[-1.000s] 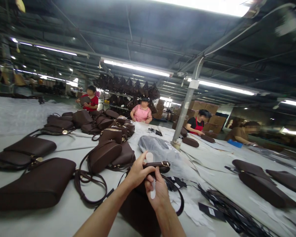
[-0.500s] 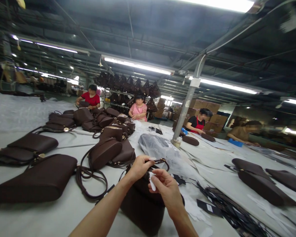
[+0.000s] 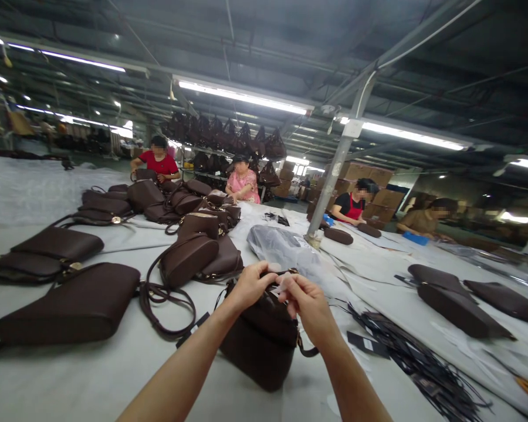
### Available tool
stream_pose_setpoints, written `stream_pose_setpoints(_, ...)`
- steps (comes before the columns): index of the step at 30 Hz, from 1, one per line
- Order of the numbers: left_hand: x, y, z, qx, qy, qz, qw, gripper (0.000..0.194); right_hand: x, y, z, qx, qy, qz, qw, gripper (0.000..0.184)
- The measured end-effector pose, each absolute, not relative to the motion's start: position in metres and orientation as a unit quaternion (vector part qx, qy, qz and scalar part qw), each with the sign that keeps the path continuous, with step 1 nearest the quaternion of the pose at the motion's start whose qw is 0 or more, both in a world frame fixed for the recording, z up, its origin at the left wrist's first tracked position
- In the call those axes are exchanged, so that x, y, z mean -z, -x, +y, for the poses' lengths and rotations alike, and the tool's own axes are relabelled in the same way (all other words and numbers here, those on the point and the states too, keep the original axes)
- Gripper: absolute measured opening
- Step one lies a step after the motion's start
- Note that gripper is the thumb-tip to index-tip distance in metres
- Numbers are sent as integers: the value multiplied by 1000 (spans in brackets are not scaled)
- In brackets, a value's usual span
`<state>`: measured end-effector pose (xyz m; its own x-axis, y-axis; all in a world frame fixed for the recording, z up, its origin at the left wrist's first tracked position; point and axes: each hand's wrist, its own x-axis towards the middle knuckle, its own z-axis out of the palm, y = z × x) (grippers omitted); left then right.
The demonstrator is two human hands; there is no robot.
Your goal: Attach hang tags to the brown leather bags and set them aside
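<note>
A dark brown handbag [image 3: 259, 346] stands upright on the table right in front of me. My left hand [image 3: 254, 286] is closed at its top, gripping the bag's strap, which is mostly hidden behind the fingers. My right hand [image 3: 308, 302] pinches a small white slip [image 3: 283, 286], perhaps paper, close to the left fingertips. A loop of strap [image 3: 308, 350] with a gold-coloured fitting hangs at the bag's right side. Left of the hands lie more brown handbags [image 3: 189, 261], one with a long coiled strap [image 3: 169, 331].
A clear plastic bag [image 3: 281, 249] lies beyond my hands. To the right are black strings with tags [image 3: 405, 351] and brown bags [image 3: 457, 310]. A metal post [image 3: 334, 176] rises from the table [image 3: 193, 387]. Several people work along the far side.
My right hand has moved from beside the strap and now pinches the white slip near the left fingers. The buckled strap end has lowered, and more of the bag's front shows.
</note>
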<state>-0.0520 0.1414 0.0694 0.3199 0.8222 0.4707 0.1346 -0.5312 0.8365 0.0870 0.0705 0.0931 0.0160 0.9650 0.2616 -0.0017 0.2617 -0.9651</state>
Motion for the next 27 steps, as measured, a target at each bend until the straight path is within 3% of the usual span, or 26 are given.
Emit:
stream_pose_setpoints(6,-68,53,136,-476,-763,322,295,14,-94,-84,88,-476,486,-474,560,49)
stream_pose_setpoints(12,-61,53,136,-468,-779,325,263,36,-92,-85,94,-477,493,-467,558,56)
stream_pose_setpoints(17,-58,53,135,-447,-799,333,225,31,-88,-93,97,-509,468,-491,531,57)
stream_pose_setpoints(27,-58,56,135,-424,-821,317,214,25,-83,-91,96,-485,452,-485,571,54)
